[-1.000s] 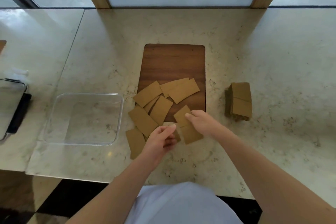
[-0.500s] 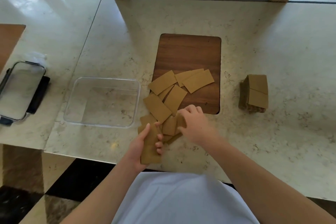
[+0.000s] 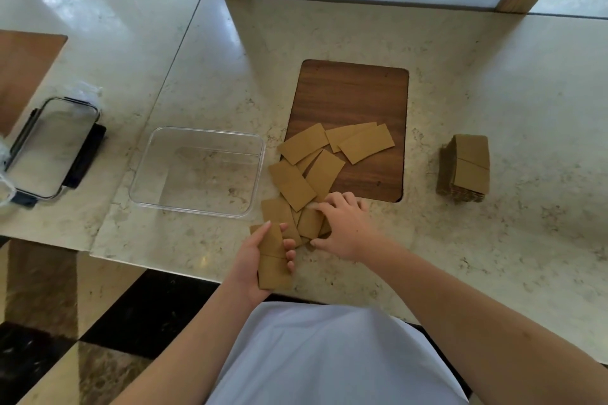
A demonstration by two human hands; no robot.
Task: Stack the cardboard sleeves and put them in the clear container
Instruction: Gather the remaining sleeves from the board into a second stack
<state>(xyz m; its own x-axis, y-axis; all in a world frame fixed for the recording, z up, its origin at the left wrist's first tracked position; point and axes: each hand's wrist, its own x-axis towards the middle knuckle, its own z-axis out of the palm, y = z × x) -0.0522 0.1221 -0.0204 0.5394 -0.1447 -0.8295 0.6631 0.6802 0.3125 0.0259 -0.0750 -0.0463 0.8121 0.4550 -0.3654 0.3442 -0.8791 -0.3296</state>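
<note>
Several flat brown cardboard sleeves (image 3: 324,169) lie scattered over the near left corner of a dark wooden board (image 3: 353,102) and the marble counter. My left hand (image 3: 253,268) is shut on a sleeve (image 3: 274,270), held just above the counter's front edge. My right hand (image 3: 343,228) rests fingers-down on the nearest loose sleeves (image 3: 309,222), touching them. The clear container (image 3: 197,171) stands with nothing in it to the left of the sleeves. A neat stack of sleeves (image 3: 467,168) sits apart at the right.
A clear lid with black clips (image 3: 52,148) lies at the far left beside crumpled plastic. Another wooden board (image 3: 23,66) shows at the left edge. The counter's front edge runs just below my hands.
My left hand has lifted one sleeve from the pile and pulled it towards me. My right hand has slid left onto the nearest loose sleeves, bunching them.
</note>
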